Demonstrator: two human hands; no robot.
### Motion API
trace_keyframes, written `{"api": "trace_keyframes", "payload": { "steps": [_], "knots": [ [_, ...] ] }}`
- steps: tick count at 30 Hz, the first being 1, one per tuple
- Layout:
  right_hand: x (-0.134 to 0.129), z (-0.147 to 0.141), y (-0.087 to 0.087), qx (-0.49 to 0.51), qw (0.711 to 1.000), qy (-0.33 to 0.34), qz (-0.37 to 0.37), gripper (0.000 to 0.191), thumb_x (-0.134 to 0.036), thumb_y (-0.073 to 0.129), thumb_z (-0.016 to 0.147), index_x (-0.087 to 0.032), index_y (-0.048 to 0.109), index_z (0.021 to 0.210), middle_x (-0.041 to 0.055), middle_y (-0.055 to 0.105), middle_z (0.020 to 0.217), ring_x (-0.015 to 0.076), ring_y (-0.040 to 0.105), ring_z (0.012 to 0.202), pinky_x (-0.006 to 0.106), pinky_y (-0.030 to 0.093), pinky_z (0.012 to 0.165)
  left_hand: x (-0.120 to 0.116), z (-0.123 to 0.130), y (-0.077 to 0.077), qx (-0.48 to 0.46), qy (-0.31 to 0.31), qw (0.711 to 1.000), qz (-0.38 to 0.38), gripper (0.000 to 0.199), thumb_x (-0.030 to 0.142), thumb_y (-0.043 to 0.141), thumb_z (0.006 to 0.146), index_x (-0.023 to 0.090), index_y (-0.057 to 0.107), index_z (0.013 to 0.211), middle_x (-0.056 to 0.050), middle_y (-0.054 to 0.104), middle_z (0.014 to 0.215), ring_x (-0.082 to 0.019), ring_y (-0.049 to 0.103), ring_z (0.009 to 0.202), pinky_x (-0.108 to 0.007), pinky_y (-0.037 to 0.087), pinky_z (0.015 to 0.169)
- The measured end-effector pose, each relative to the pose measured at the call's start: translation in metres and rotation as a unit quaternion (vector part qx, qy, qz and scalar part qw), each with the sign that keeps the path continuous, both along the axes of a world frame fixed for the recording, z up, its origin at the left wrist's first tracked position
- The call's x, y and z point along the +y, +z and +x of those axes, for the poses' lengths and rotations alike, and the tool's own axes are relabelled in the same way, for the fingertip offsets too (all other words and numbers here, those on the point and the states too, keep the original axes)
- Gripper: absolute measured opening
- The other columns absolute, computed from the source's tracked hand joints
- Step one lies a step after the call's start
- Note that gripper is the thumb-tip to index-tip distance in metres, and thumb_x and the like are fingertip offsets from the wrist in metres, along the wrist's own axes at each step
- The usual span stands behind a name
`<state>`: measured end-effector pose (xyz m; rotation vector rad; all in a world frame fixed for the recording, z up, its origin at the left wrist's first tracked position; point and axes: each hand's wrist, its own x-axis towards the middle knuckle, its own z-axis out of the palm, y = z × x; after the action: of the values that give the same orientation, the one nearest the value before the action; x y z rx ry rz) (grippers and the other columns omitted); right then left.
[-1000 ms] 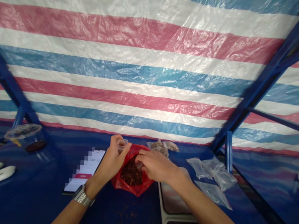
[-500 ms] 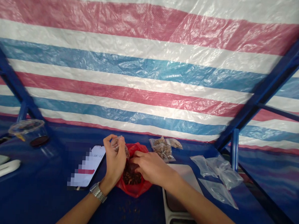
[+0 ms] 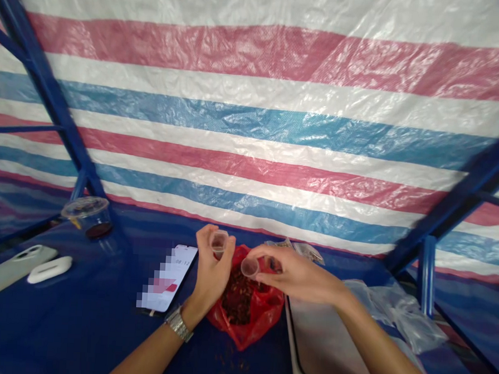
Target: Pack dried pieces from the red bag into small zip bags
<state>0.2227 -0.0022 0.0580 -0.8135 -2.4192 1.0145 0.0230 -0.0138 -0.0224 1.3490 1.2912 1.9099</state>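
Note:
My left hand (image 3: 213,266), a metal watch on its wrist, is closed around a small clear plastic bag (image 3: 218,242), its mouth facing up. In my right hand (image 3: 297,273) a small clear plastic cup (image 3: 250,267) is gripped between thumb and fingers. Both hands are over an open red plastic bag (image 3: 268,313), which holds loose dark brown bits (image 3: 238,303). The cup sits just above these bits, to the right of the clear bag. What the cup contains is hard to make out.
A scale (image 3: 328,347) lies under my right forearm. Clear bags (image 3: 410,315) lie at right, filled packets (image 3: 308,252) behind. At left are a phone (image 3: 170,280), another phone (image 3: 8,272), a white case (image 3: 50,270) and a lidded tub (image 3: 89,215). Striped sheeting (image 3: 257,115) hangs behind.
My right hand has come up out of the red bag, and the small cup now shows in it. The clear bag's mouth is turned more toward me. The view has shifted left.

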Motion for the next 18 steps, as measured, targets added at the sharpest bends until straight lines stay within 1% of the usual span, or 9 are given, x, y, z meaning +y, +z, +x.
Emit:
{"api": "trace_keyframes", "payload": {
  "steps": [1, 3, 5, 6, 8, 10, 12, 16, 18],
  "knots": [
    [0.0, 0.004, 0.006, 0.02, 1.0, -0.008, -0.002, 0.025, -0.025, 0.065, 0.097, -0.025, 0.071, 0.121, 0.0033, 0.075, 0.12, 0.0194, 0.069, 0.105, 0.032, 0.053, 0.095, 0.0, -0.001, 0.001, 0.029, -0.023, 0.999, -0.012, 0.034, 0.039, 0.065, 0.097, 0.026, 0.044, 0.12, 0.002, 0.064, 0.094, -0.013, 0.065, 0.077, -0.026, 0.053, 0.072],
    [-0.001, 0.007, 0.015, 0.042, 0.998, -0.04, 0.009, 0.027, -0.029, 0.064, 0.098, -0.026, 0.069, 0.125, 0.0038, 0.074, 0.122, 0.019, 0.069, 0.103, 0.033, 0.054, 0.094, -0.002, -0.002, 0.002, 0.083, -0.089, 0.991, -0.047, 0.033, 0.037, 0.063, 0.097, 0.025, 0.044, 0.122, 0.002, 0.066, 0.094, -0.015, 0.067, 0.082, -0.028, 0.053, 0.075],
    [-0.004, 0.005, 0.018, 0.05, 0.995, -0.081, 0.039, 0.031, -0.029, 0.065, 0.098, -0.028, 0.068, 0.128, 0.0042, 0.073, 0.122, 0.0194, 0.068, 0.102, 0.034, 0.055, 0.093, -0.003, -0.004, 0.003, 0.122, -0.15, 0.978, -0.076, 0.032, 0.037, 0.063, 0.098, 0.025, 0.046, 0.122, 0.001, 0.069, 0.095, -0.016, 0.068, 0.082, -0.029, 0.053, 0.075],
    [-0.006, 0.002, 0.018, 0.052, 0.992, -0.096, 0.064, 0.032, -0.028, 0.065, 0.098, -0.028, 0.068, 0.129, 0.0047, 0.072, 0.122, 0.0201, 0.068, 0.104, 0.034, 0.055, 0.094, -0.004, -0.004, 0.004, 0.137, -0.166, 0.973, -0.081, 0.032, 0.037, 0.064, 0.097, 0.025, 0.047, 0.122, 0.0, 0.07, 0.097, -0.017, 0.069, 0.084, -0.03, 0.053, 0.076],
    [-0.01, -0.004, 0.016, 0.052, 0.985, -0.108, 0.127, 0.034, -0.023, 0.063, 0.098, -0.029, 0.067, 0.131, 0.0063, 0.069, 0.126, 0.0221, 0.066, 0.113, 0.037, 0.054, 0.1, -0.006, -0.005, 0.005, 0.159, -0.173, 0.969, -0.077, 0.035, 0.037, 0.068, 0.095, 0.024, 0.051, 0.122, -0.002, 0.072, 0.104, -0.019, 0.07, 0.089, -0.033, 0.054, 0.081],
    [-0.013, -0.01, 0.011, 0.029, 0.974, -0.111, 0.195, 0.038, -0.018, 0.058, 0.099, -0.031, 0.066, 0.134, 0.0077, 0.064, 0.132, 0.0238, 0.064, 0.121, 0.041, 0.052, 0.107, -0.008, -0.005, 0.006, 0.171, -0.174, 0.967, -0.07, 0.039, 0.038, 0.071, 0.093, 0.024, 0.053, 0.124, -0.005, 0.072, 0.11, -0.022, 0.072, 0.095, -0.036, 0.055, 0.086],
    [-0.015, -0.012, 0.005, 0.0, 0.964, -0.111, 0.242, 0.045, -0.013, 0.053, 0.1, -0.033, 0.063, 0.139, 0.0085, 0.06, 0.138, 0.0248, 0.062, 0.126, 0.043, 0.053, 0.108, -0.008, -0.004, 0.006, 0.174, -0.183, 0.965, -0.069, 0.041, 0.037, 0.072, 0.092, 0.024, 0.053, 0.126, -0.007, 0.072, 0.115, -0.024, 0.072, 0.101, -0.038, 0.056, 0.09],
    [-0.014, -0.014, -0.002, -0.014, 0.953, -0.092, 0.287, 0.061, -0.007, 0.045, 0.1, -0.037, 0.05, 0.153, 0.0083, 0.057, 0.144, 0.0248, 0.057, 0.134, 0.044, 0.052, 0.112, -0.008, -0.003, 0.005, 0.17, -0.207, 0.961, -0.062, 0.044, 0.035, 0.073, 0.091, 0.024, 0.051, 0.127, -0.01, 0.069, 0.125, -0.026, 0.07, 0.112, -0.041, 0.055, 0.096],
    [-0.014, -0.015, -0.003, -0.016, 0.95, -0.09, 0.298, 0.062, -0.008, 0.044, 0.101, -0.037, 0.045, 0.156, 0.008, 0.057, 0.145, 0.0247, 0.056, 0.136, 0.045, 0.05, 0.114, -0.007, -0.002, 0.003, 0.164, -0.207, 0.962, -0.063, 0.044, 0.035, 0.072, 0.092, 0.025, 0.049, 0.127, -0.008, 0.07, 0.121, -0.024, 0.071, 0.107, -0.039, 0.055, 0.093]
  ]
}}
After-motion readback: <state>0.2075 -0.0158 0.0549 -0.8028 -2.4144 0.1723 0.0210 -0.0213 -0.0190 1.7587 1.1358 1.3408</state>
